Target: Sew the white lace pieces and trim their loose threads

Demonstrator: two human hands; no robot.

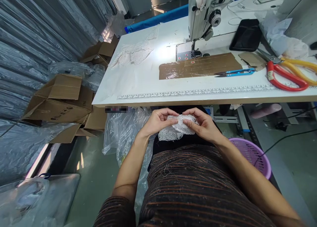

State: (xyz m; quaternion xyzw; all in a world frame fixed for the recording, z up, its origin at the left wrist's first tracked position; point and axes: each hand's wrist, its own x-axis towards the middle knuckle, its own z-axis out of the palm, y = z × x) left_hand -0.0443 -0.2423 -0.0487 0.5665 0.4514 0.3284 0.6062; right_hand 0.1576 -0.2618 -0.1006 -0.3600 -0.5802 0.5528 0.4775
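Over my lap, just below the table edge, a piece of white lace fabric [178,127] is bunched between my two hands. My left hand [162,122] pinches its left side with thumb and fingers. On the other side, my right hand [202,124] pinches the right part, the thumb lying on top. The lower edge of the lace hangs free over my dark clothing. Ahead of my hands stands the sewing machine [201,18], its needle area over the metal plate. More white lace [135,53] lies on the left of the white table [143,85].
A strip of brown cardboard [198,66] lies before the machine. Blue thread snips [237,72], red-handled scissors [284,78] and a black phone [246,35] are to its right. Cardboard boxes [64,98] and clear plastic [128,131] fill the left; a purple basket [252,154] stands low right.
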